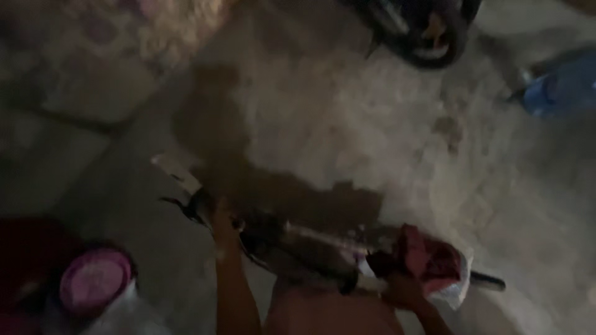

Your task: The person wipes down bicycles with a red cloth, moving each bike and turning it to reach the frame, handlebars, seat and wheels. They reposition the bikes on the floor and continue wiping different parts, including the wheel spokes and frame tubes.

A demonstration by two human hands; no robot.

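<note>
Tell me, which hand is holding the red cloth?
The right hand, at the handlebar's right end, holds the red cloth. The left hand grips the other end, bare.

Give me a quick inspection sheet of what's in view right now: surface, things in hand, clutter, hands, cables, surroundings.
Surface: rough grey concrete ground, dim and blurred.
Job's things: handlebar of a two-wheeler, held at both ends; red cloth with a white bag at its right end.
Clutter: pink-lidded tub at lower left; blue bottle at upper right.
Hands: left hand on the left grip; right hand at the right end, by the cloth.
Cables: thin dark lever or cable by the left grip, too blurred to tell.
Surroundings: dark wheel at top.
</note>
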